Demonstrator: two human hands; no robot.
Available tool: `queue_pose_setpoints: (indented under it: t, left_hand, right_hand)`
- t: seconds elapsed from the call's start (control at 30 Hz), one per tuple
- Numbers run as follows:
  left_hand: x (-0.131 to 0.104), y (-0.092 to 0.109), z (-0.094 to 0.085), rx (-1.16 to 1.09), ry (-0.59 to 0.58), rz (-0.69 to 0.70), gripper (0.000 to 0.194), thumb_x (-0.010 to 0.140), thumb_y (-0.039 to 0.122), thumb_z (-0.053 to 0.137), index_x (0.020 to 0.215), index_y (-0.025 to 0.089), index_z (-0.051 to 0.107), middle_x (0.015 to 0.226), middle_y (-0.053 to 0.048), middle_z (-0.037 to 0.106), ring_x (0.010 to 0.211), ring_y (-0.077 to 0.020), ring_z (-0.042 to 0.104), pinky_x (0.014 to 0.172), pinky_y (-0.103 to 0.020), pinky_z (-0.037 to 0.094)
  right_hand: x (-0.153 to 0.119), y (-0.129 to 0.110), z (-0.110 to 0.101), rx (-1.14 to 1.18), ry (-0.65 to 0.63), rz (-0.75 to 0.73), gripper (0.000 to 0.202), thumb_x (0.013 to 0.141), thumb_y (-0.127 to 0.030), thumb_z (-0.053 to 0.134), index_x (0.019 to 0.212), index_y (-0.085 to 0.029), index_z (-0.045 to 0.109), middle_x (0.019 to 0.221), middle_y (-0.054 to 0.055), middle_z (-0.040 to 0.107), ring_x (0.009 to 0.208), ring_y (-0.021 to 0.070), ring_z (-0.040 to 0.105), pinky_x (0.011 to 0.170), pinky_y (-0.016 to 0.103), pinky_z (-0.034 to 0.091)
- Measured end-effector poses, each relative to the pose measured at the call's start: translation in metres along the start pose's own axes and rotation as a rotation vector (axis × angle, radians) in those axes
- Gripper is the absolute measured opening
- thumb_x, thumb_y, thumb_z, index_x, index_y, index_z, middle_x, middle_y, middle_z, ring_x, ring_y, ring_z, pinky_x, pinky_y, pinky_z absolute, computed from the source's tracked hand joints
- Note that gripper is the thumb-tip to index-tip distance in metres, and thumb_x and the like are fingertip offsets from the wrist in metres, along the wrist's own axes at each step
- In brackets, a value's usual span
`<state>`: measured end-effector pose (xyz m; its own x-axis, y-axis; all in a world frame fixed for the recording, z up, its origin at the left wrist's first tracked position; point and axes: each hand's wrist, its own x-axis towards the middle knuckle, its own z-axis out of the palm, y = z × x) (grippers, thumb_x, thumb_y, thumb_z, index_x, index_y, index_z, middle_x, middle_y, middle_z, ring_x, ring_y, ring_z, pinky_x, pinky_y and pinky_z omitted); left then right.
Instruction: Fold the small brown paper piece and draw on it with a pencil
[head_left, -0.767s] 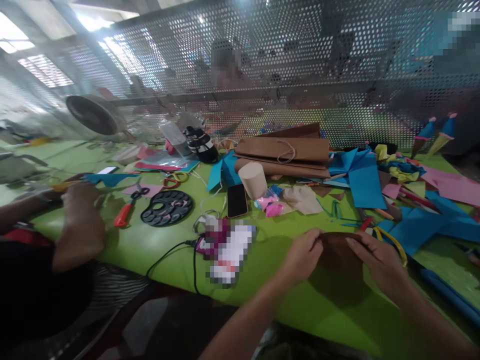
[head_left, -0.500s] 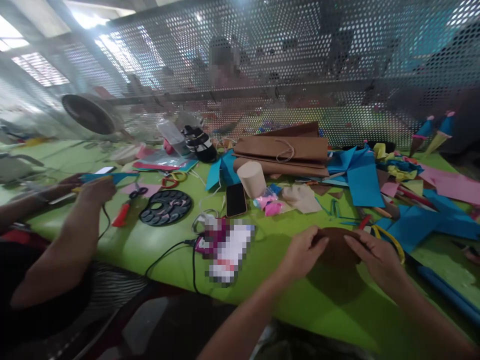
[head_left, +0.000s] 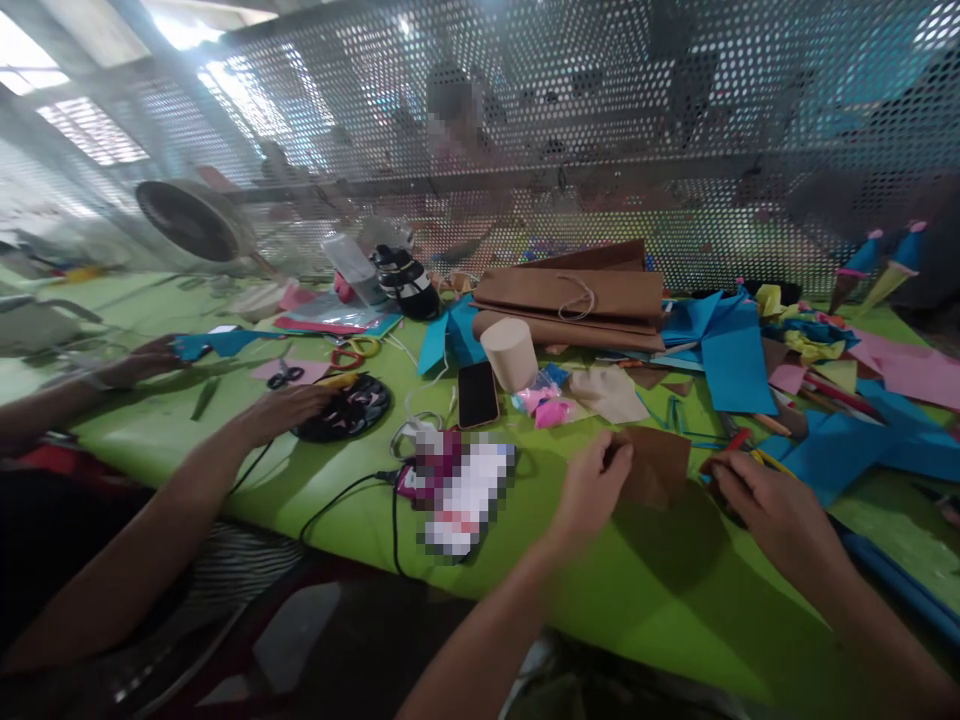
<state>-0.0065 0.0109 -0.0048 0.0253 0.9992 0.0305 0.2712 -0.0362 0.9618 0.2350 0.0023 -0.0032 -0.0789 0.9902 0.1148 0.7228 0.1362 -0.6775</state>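
Note:
Pinched in my left hand (head_left: pixel 598 483) is the left edge of a small brown sheet (head_left: pixel 658 468), raised over the green table (head_left: pixel 585 590). My right hand (head_left: pixel 761 497) is apart from the sheet, to its right, with fingers curled beside a red-handled tool (head_left: pixel 738 440) and a yellow loop (head_left: pixel 772 460). What my right fingers grip is too dark and small to name. Blue cut paper (head_left: pixel 832 450) lies just beyond and to the right of that hand.
A co-worker's hand (head_left: pixel 296 405) reaches over the black palette (head_left: pixel 346 408); the other holds blue paper (head_left: pixel 225 343). Phones (head_left: pixel 477 395), a beige roll (head_left: pixel 510 354), folded brown sheets (head_left: pixel 562 305) and a power strip (head_left: pixel 420 484) lie around the table's middle.
My right hand has let go of the brown sheet and moved right, by the red handle. The sheet stays in my left hand. The co-worker's near hand has moved right to the palette.

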Motion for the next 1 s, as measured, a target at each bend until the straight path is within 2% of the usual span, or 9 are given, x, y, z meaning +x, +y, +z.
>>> queue_pose_setpoints:
  t: [0.1, 0.2, 0.3, 0.43, 0.53, 0.6, 0.7, 0.8, 1.0]
  left_hand:
    - [0.005, 0.000, -0.005, -0.035, 0.029, -0.014, 0.023, 0.098, 0.027, 0.054, 0.078, 0.022, 0.045, 0.074, 0.005, 0.046, 0.071, -0.0137, 0.043, 0.066, -0.028, 0.030]
    - [0.008, -0.002, -0.007, -0.044, 0.016, -0.017, 0.027, 0.096, 0.027, 0.057, 0.075, 0.023, 0.041, 0.072, 0.005, 0.042, 0.071, -0.0134, 0.041, 0.065, -0.028, 0.029]
    - [0.008, -0.002, -0.008, -0.063, -0.052, -0.005, 0.025, 0.096, 0.028, 0.057, 0.076, 0.022, 0.044, 0.073, 0.005, 0.045, 0.072, -0.0137, 0.044, 0.067, -0.028, 0.031]
    - [0.003, 0.003, -0.008, -0.056, -0.197, 0.033, 0.018, 0.097, 0.027, 0.054, 0.080, 0.021, 0.051, 0.078, 0.003, 0.053, 0.079, -0.0152, 0.050, 0.071, -0.028, 0.036]
    - [0.001, 0.004, -0.007, -0.043, -0.304, 0.046, 0.020, 0.096, 0.031, 0.058, 0.080, 0.020, 0.053, 0.077, 0.003, 0.053, 0.076, -0.0152, 0.050, 0.069, -0.028, 0.036]
    - [0.002, 0.002, -0.005, -0.133, -0.326, 0.016, 0.021, 0.093, 0.034, 0.064, 0.081, 0.019, 0.055, 0.077, 0.002, 0.056, 0.076, -0.0147, 0.051, 0.070, -0.028, 0.038]
    - [0.004, -0.002, -0.003, -0.444, -0.274, -0.097, 0.028, 0.084, 0.037, 0.078, 0.094, 0.017, 0.062, 0.084, 0.000, 0.064, 0.080, -0.0152, 0.060, 0.075, -0.027, 0.045]
    - [0.005, -0.002, -0.003, -0.653, -0.219, -0.186, 0.055, 0.077, 0.041, 0.087, 0.119, 0.016, 0.062, 0.087, -0.002, 0.069, 0.080, -0.0154, 0.065, 0.076, -0.027, 0.047]
    - [-0.002, 0.007, -0.008, -0.680, -0.291, -0.196, 0.088, 0.083, 0.052, 0.084, 0.157, 0.026, 0.043, 0.083, 0.001, 0.066, 0.075, -0.0159, 0.063, 0.067, -0.026, 0.049]
  right_hand:
    - [-0.006, -0.001, -0.010, 0.307, -0.304, 0.025, 0.044, 0.101, -0.059, 0.053, 0.078, -0.025, 0.070, 0.069, 0.004, 0.072, 0.060, 0.0210, 0.064, 0.056, 0.032, 0.046]
    - [-0.015, -0.008, -0.018, 0.543, -0.530, -0.136, 0.034, 0.096, -0.052, 0.069, 0.076, -0.024, 0.071, 0.076, 0.006, 0.074, 0.069, 0.0212, 0.068, 0.063, 0.032, 0.052]
    - [-0.017, -0.011, -0.018, 0.573, -0.327, -0.249, 0.011, 0.090, -0.036, 0.079, 0.092, -0.028, 0.071, 0.097, 0.006, 0.074, 0.094, 0.0255, 0.070, 0.076, 0.034, 0.057]
    - [-0.007, -0.004, -0.012, 0.360, 0.008, -0.337, 0.016, 0.096, -0.028, 0.070, 0.111, -0.033, 0.072, 0.112, 0.007, 0.067, 0.101, 0.0242, 0.066, 0.079, 0.034, 0.057]
    - [-0.001, 0.000, -0.006, 0.165, -0.012, -0.469, 0.029, 0.098, -0.020, 0.062, 0.117, -0.036, 0.076, 0.134, 0.008, 0.063, 0.109, 0.0241, 0.067, 0.083, 0.036, 0.059]
    - [-0.001, 0.001, -0.003, 0.101, -0.049, -0.546, 0.028, 0.096, -0.018, 0.062, 0.111, -0.036, 0.078, 0.135, 0.007, 0.065, 0.115, 0.0261, 0.069, 0.087, 0.039, 0.060]
    - [-0.004, -0.001, 0.002, 0.059, 0.027, -0.583, 0.019, 0.094, -0.019, 0.067, 0.099, -0.032, 0.078, 0.132, 0.008, 0.068, 0.114, 0.0290, 0.071, 0.087, 0.042, 0.062]
    - [-0.006, -0.004, 0.003, 0.024, 0.144, -0.566, 0.015, 0.094, -0.018, 0.068, 0.097, -0.030, 0.077, 0.137, 0.010, 0.068, 0.112, 0.0293, 0.073, 0.085, 0.042, 0.061]
    - [-0.006, -0.005, 0.005, -0.007, 0.288, -0.512, 0.007, 0.095, -0.023, 0.070, 0.097, -0.029, 0.074, 0.110, 0.007, 0.077, 0.100, 0.0281, 0.076, 0.085, 0.042, 0.060]
